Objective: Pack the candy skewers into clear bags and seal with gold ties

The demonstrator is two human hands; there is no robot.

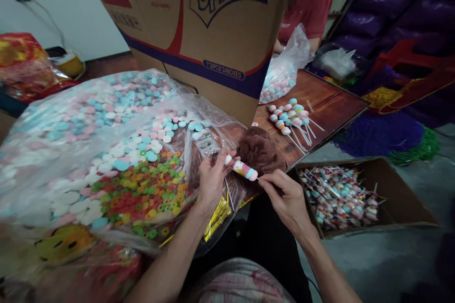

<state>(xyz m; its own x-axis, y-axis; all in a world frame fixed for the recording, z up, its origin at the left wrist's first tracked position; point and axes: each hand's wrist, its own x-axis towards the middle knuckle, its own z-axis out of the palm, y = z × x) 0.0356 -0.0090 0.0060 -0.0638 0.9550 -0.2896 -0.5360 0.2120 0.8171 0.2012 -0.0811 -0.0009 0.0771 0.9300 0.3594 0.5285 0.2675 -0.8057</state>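
Note:
My left hand (212, 175) is closed around the stick end of a marshmallow candy skewer (242, 168), which points right and slightly down. Pink, white, yellow and blue show along it, apparently inside a clear wrapper. At its far end, the thumb and fingers of my right hand (286, 196) are pinched together on what looks like the wrapper's tip. Below my left hand lie gold twist ties (217, 218) and a white stick (229, 194). A brown cloth (261, 149) sits just behind the skewer.
Loose marshmallows (121, 99) and colored gummy rings (145, 189) cover plastic at left. A large cardboard carton (213, 85) stands behind. Several unwrapped skewers (289, 116) lie on the table at right. A low box (401, 213) holds wrapped skewers. A person in a red shirt (313, 9) sits across.

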